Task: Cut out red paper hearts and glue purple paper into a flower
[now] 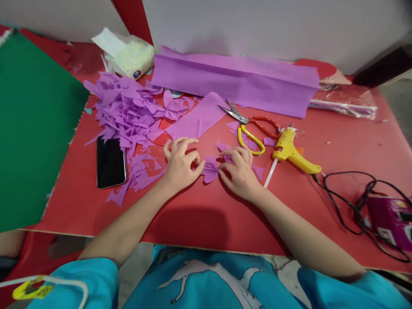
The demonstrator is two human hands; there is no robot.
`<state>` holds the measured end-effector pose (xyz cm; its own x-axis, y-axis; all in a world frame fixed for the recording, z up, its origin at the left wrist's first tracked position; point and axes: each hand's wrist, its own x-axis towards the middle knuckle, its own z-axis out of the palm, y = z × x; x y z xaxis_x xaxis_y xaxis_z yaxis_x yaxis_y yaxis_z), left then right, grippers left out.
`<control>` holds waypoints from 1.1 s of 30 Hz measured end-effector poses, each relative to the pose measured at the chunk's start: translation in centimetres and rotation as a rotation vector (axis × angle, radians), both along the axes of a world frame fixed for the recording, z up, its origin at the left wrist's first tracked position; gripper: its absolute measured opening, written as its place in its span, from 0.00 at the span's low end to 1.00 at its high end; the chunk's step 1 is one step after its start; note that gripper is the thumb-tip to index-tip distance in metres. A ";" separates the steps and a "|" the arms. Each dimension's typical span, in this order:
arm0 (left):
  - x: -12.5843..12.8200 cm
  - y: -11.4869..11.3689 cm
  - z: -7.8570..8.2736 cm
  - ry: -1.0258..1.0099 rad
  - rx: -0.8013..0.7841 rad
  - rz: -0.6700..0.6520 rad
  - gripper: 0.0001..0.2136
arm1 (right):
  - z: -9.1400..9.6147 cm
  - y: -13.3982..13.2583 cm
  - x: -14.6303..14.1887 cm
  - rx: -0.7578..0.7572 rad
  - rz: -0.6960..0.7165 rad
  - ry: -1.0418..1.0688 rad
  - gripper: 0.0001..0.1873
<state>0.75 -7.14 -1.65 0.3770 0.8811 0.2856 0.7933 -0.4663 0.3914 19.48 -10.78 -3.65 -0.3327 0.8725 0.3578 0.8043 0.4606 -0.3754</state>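
Both hands pinched a small purple paper cutout [210, 168] between them: the left hand [180, 163] closed its fingertips on the cutout's left edge, and the right hand [238, 168] closed thumb and fingers on its right edge — each grip clamped on the paper, which lay flat on the red table [199, 214] near the front middle. Left of the left hand a heap of purple paper scraps [128, 111] spread across the table, and a dark phone [110, 162] lay face up at the heap's near edge, partly touching the scraps. A flat purple paper strip [201, 116] lay just behind the hands. Behind that, a long folded purple paper sheet [238, 81] ran along the back of the table. Scissors [249, 126] with one yellow and one red handle lay open just beyond the right hand, and a yellow glue gun [294, 152] rested beside them, its glue stick pointing toward the front — its black cord [350, 201] coiled off to the right toward a purple box [391, 219]. A pack of tissues [128, 53] sat at the back left, and a green sheet [32, 120] covered the far left side.
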 end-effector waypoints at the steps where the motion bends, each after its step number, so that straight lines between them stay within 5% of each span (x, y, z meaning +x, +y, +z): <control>1: 0.1 -0.2 0.0 0.006 0.003 -0.031 0.06 | 0.0 0.0 -0.1 -0.009 0.010 -0.011 0.06; 6: 0.7 -1.1 -0.1 0.055 -0.045 -0.202 0.04 | 0.0 -0.2 -0.4 -0.004 0.060 -0.057 0.07; 33: 0.6 -0.9 -1.0 -0.019 -0.119 -0.241 0.04 | 0.1 -0.3 -0.2 -0.007 0.117 -0.054 0.06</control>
